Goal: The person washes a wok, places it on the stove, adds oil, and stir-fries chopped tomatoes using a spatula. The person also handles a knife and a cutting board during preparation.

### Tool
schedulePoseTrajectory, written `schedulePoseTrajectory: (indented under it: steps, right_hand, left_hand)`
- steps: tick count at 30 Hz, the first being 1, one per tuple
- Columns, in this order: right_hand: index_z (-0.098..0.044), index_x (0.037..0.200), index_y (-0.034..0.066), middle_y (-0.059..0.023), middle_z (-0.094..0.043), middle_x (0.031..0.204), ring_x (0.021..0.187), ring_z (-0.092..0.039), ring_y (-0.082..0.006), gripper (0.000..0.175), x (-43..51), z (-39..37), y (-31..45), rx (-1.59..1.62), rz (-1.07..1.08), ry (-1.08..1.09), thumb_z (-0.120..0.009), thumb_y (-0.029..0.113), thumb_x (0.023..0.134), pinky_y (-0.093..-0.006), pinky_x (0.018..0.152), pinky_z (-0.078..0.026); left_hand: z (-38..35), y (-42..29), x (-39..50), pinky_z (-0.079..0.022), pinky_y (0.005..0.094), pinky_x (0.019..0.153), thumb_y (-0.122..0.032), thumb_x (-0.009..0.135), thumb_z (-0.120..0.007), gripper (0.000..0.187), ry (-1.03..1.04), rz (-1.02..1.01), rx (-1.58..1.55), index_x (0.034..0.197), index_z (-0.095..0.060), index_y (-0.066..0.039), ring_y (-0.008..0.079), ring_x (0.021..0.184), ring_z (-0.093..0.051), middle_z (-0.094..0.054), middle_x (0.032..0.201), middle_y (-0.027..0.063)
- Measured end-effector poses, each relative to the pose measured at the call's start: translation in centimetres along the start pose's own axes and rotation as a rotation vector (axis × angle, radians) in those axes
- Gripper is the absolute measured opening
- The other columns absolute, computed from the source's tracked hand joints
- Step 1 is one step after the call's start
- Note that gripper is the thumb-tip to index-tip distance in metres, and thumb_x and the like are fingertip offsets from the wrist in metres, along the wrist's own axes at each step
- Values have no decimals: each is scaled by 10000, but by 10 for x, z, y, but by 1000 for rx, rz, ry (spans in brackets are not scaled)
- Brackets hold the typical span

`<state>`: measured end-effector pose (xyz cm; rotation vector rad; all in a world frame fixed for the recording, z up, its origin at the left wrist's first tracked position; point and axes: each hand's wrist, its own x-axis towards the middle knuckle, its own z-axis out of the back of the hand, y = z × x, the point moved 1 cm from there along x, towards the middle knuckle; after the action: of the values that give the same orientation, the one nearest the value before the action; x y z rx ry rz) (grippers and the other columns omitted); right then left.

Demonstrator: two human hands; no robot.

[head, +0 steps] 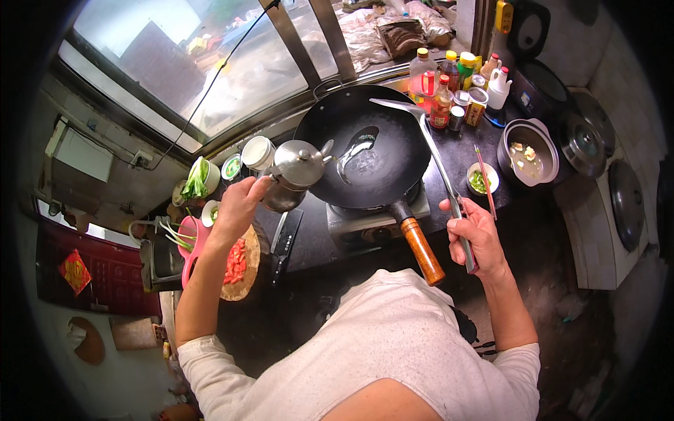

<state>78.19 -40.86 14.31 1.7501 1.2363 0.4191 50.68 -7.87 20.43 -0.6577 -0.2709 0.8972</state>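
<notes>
My left hand (238,206) grips the handle of a lidded metal oil pot (298,171), tilted with its spout over the left side of a black wok (397,152). A thin stream runs from the spout, and a glossy pool of liquid (358,150) lies in the wok. In my right hand (476,231) is the handle of a metal wok spatula (438,152); its blade rests at the wok's upper right rim. The wok sits on a gas stove (363,226), its wooden handle (423,252) pointing towards me.
Left are a cleaver (287,237), chopped red pieces (235,261) on a round wooden board (245,287) and a pink basket (190,231). Right are several seasoning bottles (441,100), a bowl of chopped greens (479,181) with chopsticks (485,181) and a pot (528,152) holding pale chunks.
</notes>
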Motion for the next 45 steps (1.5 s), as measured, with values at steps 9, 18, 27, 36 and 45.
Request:
schedulePoseTrajectory:
  steps: [9,18,27,36,45]
  right_hand:
    - [-526,1213,-45,-59,-578,682,380,-501,-91,346,-9,9,4,6,6,-12,-591,35,883,-222,361,-430]
    - [-512,1236,-63,-47,-568,671,380,-490,-84,398,-10,8,8,-73,-20,-29,-616,18,860,-220,360,-412]
    - [-417,1224,35,-38,-539,741,402,-468,-96,488,2,3,10,-503,75,-98,-694,38,823,-242,335,-388]
    - [-495,1163,5,15,-537,662,497,-477,-38,400,9,-9,25,-844,-5,-155,-658,-7,798,-188,438,-361]
    - [-502,1173,32,8,-561,674,584,-529,-58,440,22,-47,24,-950,-64,-209,-677,-3,770,-210,536,-410]
  left_hand:
    - [-54,-25,23,-312,237,529,-437,1017,-557,464,-49,-47,-374,815,-631,-27,42,602,-389,-477,662,-48]
    - [-73,-12,27,-447,279,677,-525,988,-553,467,-211,-129,-933,741,-463,-138,89,618,-407,-382,684,-43]
    - [-40,77,6,-390,255,588,-515,1021,-500,484,-516,-63,-823,817,-587,-86,90,591,-493,-491,619,-21]
    - [-32,237,-22,-384,329,590,-400,1032,-542,460,-780,169,-445,827,-534,11,130,651,-377,-405,649,25]
    - [-118,309,10,-375,322,526,-506,1020,-505,522,-767,227,-533,797,-579,-40,106,546,-449,-456,588,-7]
